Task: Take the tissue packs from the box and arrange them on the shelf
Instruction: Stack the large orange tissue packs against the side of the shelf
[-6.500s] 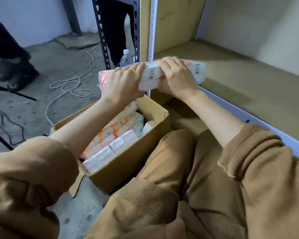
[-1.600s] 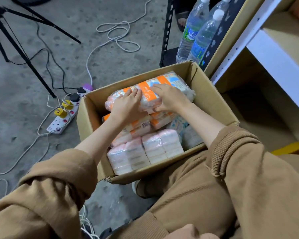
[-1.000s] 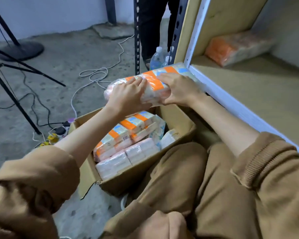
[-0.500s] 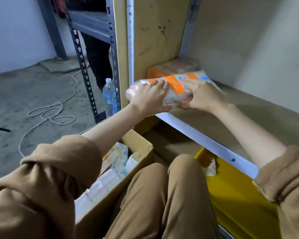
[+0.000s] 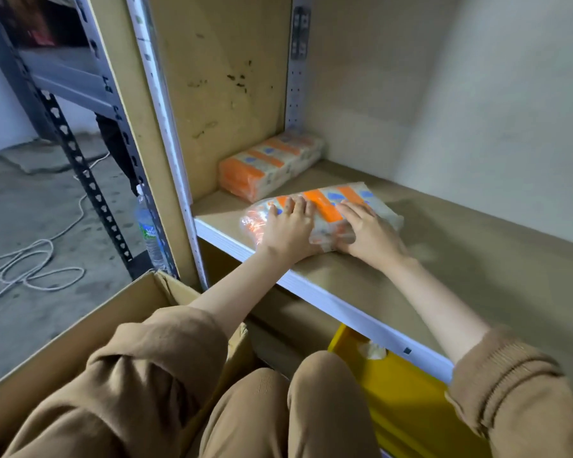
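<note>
I am pressing my left hand (image 5: 286, 228) and my right hand (image 5: 369, 234) down on a soft, see-through plastic pack of tissues with orange stripes (image 5: 325, 211); both hands are lying flat with fingers spread, touching its top and near side, not curling around it; the pack is lying on the tan wooden shelf board (image 5: 460, 259), near its white front edge; 1 more orange tissue pack (image 5: 272, 165) is sitting in the back corner, just beside it; the brown cardboard box (image 5: 90, 328) is sitting low on my left.
</note>
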